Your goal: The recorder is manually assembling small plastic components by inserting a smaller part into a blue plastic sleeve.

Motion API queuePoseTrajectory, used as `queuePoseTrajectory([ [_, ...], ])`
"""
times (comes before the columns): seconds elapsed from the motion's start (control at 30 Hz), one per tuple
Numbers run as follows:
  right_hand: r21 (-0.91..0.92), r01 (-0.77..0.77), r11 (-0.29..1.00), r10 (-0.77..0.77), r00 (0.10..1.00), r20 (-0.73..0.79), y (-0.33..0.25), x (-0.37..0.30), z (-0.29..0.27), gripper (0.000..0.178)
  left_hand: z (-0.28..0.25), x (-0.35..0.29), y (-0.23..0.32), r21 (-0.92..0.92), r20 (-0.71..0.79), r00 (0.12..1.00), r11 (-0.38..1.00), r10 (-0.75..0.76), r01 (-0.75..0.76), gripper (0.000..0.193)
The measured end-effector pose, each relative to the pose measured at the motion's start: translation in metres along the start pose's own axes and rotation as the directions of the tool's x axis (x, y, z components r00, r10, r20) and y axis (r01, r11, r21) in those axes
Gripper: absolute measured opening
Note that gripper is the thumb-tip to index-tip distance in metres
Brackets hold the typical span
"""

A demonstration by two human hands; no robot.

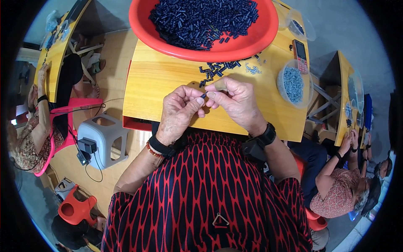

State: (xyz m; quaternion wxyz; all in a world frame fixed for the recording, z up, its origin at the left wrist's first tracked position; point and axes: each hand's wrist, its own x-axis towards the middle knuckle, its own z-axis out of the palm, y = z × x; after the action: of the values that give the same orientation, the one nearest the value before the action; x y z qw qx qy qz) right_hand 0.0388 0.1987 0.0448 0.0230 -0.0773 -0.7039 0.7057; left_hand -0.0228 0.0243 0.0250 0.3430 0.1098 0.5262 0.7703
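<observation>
Over the near edge of the yellow wooden table (157, 71), both my hands meet with closed fingertips. Between its thumb and fingers, my left hand (179, 111) pinches a small dark blue tubular piece (203, 96). My right hand (237, 105) is pinched right beside that piece; whatever its fingertips hold is too small to make out. Just beyond my hands lies a loose heap of similar dark blue pieces (218, 69). A little pile of thin pale pins (252, 69) is to the right of the heap.
A large red basin (201, 53) full of dark blue pieces stands at the back. On the right are a clear tub (309, 96) of light blue bits and a red phone (300, 56). A grey stool (105, 138) stands left. People work at tables on both sides.
</observation>
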Motion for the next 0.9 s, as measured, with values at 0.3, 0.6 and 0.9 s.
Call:
queuePoseTrajectory([
  [0.3,-0.158,0.113,0.981,-0.113,0.994,0.005,-0.0004,0.0011,0.0032,0.007,-0.0019,0.0005,-0.0064,-0.004,0.006,1.0,1.0,0.031,-0.031,0.012],
  [0.6,-0.019,-0.028,0.999,0.03,0.995,0.1,0.0058,0.0053,-0.0008,0.006,-0.0014,-0.0014,-0.0046,0.023,-0.031,0.999,1.0,0.009,-0.009,0.007],
  [0.9,0.047,0.018,0.999,-0.022,0.995,0.098,0.0046,0.0083,-0.0051,0.012,-0.0059,0.0009,-0.0009,-0.068,-0.043,0.996,0.994,-0.084,0.081,0.006],
])
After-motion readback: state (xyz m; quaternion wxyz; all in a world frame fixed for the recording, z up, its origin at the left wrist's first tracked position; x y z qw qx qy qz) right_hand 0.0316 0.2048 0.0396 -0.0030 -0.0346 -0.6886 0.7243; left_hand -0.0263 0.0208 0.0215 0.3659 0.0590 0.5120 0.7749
